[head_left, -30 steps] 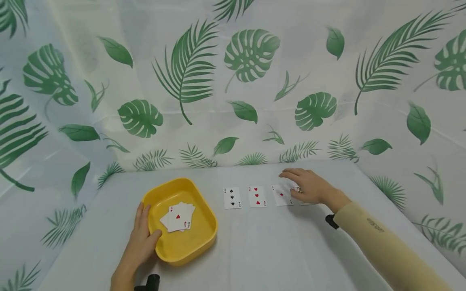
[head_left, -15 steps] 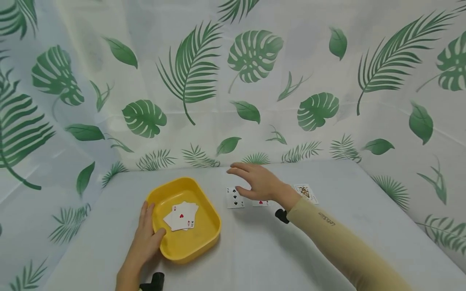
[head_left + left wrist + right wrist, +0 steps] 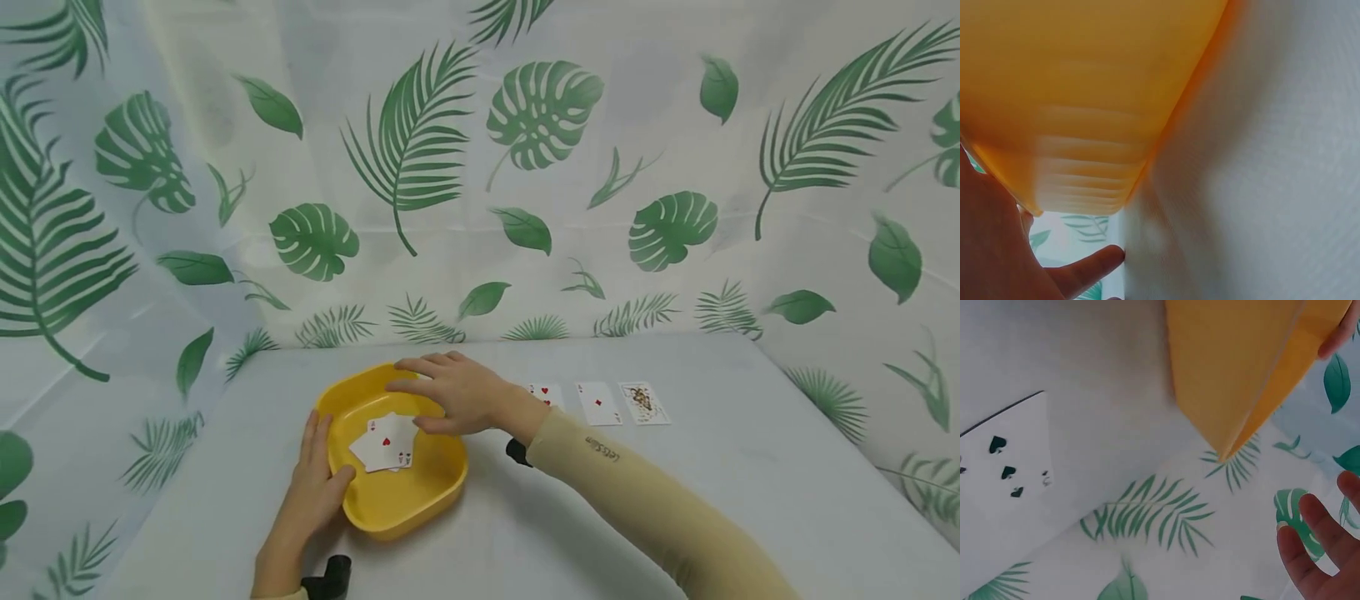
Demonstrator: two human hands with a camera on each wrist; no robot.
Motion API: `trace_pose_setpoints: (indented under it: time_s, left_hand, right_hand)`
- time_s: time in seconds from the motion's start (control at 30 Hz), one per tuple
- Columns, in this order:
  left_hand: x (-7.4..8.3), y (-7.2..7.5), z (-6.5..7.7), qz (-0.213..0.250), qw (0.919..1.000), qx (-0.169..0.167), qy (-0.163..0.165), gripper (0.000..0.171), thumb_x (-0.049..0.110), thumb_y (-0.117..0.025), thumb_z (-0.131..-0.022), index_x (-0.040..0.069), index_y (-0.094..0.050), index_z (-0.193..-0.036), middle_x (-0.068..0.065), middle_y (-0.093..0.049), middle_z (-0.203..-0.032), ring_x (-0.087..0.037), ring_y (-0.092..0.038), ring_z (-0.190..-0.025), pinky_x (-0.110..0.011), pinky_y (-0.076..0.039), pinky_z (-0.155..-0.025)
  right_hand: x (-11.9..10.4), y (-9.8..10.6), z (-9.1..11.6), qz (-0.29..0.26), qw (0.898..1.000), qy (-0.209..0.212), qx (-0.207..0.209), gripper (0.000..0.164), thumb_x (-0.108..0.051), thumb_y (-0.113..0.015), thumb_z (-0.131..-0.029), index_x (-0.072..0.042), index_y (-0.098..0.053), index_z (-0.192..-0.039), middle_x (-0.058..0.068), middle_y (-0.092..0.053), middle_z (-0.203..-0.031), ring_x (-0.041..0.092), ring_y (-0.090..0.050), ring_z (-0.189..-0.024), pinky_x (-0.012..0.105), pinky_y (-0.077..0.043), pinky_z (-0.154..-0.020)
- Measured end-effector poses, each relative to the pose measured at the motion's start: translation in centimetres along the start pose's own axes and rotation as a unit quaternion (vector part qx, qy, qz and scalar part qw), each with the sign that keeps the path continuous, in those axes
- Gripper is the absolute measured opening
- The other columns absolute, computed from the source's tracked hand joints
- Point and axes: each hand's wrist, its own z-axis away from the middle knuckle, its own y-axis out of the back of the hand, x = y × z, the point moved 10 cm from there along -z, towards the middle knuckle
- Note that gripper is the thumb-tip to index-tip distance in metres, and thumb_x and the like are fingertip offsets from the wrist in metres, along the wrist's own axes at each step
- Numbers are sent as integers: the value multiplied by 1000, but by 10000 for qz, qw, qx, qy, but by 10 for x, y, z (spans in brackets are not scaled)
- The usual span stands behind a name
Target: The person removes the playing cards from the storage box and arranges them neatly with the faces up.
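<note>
A yellow tray (image 3: 405, 508) stands at the left of the table, with a small pile of playing cards (image 3: 386, 446) in it, an ace of hearts on top. My left hand (image 3: 306, 493) grips its left rim, thumb over the edge and fingers along the outside. Above the tray's right side is my right hand (image 3: 457, 393), its fingers spread and nothing between them. A three of hearts (image 3: 546, 393), partly covered by the right wrist, an ace of diamonds (image 3: 598, 403) and a joker (image 3: 645, 403) lie in a row. The right wrist view shows a three of spades (image 3: 1007, 462).
A white cloth (image 3: 600, 508) covers the table. Behind it and at both sides hang white curtains (image 3: 450, 275) printed with green leaves. The right forearm (image 3: 622, 475) crosses over the front of the table.
My right hand has swept left, from above the ace of diamonds and joker, past the threes, to the tray. My left hand stays on the rim. The head view has turned slightly left.
</note>
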Motion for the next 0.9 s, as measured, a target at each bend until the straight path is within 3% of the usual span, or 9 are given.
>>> trace_pose_setpoints:
  time_s: [0.43, 0.63, 0.9]
  left_hand:
    - [-1, 3, -1, -10, 9998, 123, -173, 83, 13, -52, -93, 1, -6, -161, -15, 12, -167, -52, -15, -146, -69, -16, -112]
    - [1, 3, -1, 52, 9997, 127, -225, 83, 12, -52, -92, 2, -7, -161, -15, 11, -168, -52, -17, -146, -69, -17, -112]
    - [-1, 6, -3, 138, 9990, 306, -279, 82, 15, -53, -91, 2, -12, -161, -13, 7, -168, -54, -21, -143, -73, -20, -109]
  right_hand:
    - [-34, 1, -56, 170, 9993, 265, -198, 59, -44, -58, -99, -29, -42, -155, 0, -34, -161, 24, -42, -140, 46, -34, -113]
    - [-34, -29, -70, 240, 9955, 122, -914, 57, -44, -58, -100, -32, -43, -153, -1, -34, -161, 23, -42, -141, 47, -34, -113]
    - [-38, -69, -77, 291, 9806, -34, -1939, 59, -48, -62, -97, -38, -44, -153, -5, -31, -163, 19, -41, -142, 48, -33, -114]
